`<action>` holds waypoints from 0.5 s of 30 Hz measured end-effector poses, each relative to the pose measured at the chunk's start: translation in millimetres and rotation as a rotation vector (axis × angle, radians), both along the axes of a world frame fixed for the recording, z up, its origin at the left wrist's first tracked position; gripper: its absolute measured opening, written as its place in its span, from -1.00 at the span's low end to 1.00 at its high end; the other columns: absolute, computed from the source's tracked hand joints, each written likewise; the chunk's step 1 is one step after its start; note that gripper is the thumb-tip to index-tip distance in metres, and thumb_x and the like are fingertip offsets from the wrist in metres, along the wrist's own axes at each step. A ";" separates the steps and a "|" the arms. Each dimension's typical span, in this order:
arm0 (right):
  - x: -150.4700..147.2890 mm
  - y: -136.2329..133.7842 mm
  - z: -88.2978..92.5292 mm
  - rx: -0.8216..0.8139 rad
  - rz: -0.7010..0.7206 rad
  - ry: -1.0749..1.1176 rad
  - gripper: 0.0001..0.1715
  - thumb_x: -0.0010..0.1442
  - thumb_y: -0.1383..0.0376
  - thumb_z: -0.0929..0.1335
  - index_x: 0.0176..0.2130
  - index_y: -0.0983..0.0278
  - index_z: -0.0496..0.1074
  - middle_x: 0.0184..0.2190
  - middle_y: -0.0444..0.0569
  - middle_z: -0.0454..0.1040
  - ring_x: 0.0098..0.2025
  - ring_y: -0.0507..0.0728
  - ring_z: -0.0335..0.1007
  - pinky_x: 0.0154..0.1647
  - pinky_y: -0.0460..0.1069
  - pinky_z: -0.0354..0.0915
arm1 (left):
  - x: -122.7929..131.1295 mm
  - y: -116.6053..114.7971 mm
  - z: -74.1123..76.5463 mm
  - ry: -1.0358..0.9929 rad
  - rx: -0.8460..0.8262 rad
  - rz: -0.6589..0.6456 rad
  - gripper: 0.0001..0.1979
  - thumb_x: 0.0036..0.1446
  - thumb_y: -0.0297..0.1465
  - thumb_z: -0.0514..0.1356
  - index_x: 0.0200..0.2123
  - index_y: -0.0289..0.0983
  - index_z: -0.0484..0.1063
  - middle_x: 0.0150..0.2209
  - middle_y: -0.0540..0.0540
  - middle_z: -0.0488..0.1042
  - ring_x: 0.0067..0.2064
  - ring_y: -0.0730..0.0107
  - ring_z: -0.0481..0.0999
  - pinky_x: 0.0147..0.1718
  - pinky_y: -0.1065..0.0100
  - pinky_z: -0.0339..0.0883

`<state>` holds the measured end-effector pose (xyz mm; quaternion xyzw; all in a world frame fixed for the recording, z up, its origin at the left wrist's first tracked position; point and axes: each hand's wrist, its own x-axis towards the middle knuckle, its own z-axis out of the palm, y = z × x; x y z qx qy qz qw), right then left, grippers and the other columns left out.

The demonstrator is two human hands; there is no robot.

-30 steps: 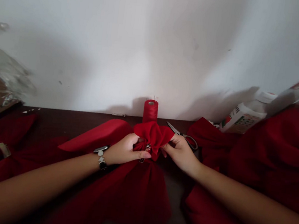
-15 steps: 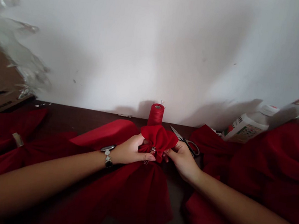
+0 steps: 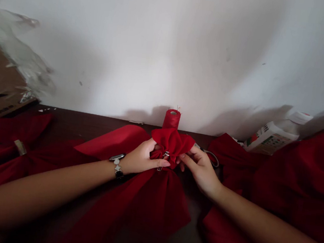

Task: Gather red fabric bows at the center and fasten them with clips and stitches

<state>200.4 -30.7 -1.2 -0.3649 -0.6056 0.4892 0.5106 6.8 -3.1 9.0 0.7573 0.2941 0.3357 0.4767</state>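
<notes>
One cardboard box (image 3: 0, 78) sits at far left, then one red bow (image 3: 22, 147) on the table (image 3: 64, 125). The left arm reaches in from lower left, one watch (image 3: 117, 157) and one bracelet (image 3: 117, 168) at its wrist; the left hand (image 3: 141, 156), thumb pointing right, grips the gathered red cloth (image 3: 164, 200) at center, beside one metal buckle (image 3: 166, 153). One thread spool (image 3: 171, 119) stands behind. The right hand (image 3: 203, 170), angled in from lower right, pinches the cloth's right edge. Beyond: one pair of scissors (image 3: 215, 159), one bottle (image 3: 275, 135).
</notes>
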 end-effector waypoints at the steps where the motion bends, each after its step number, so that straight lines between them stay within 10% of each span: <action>1: -0.1 0.6 -0.5 -0.034 0.016 0.041 -0.80 0.10 0.19 0.36 -0.30 0.28 0.41 -0.50 -0.12 0.38 -0.51 -0.01 0.27 -0.58 -0.14 0.21 | 0.2 -0.1 0.4 -0.003 -0.004 0.010 -0.56 0.00 -0.31 0.30 -0.10 -0.32 0.23 -0.13 -0.21 0.49 -0.08 0.17 0.50 -0.07 0.17 0.35; 15: 2.1 3.3 -6.7 0.231 -0.098 -0.223 -0.88 0.06 0.36 0.28 -0.47 0.29 0.39 -0.45 -0.08 0.46 -0.42 0.04 0.32 -0.30 -0.04 0.30 | 0.1 6.0 -1.0 0.246 0.190 -0.072 -0.48 0.03 -0.17 0.27 0.00 -0.30 0.27 0.03 -0.21 0.40 0.04 0.14 0.38 0.04 0.20 0.22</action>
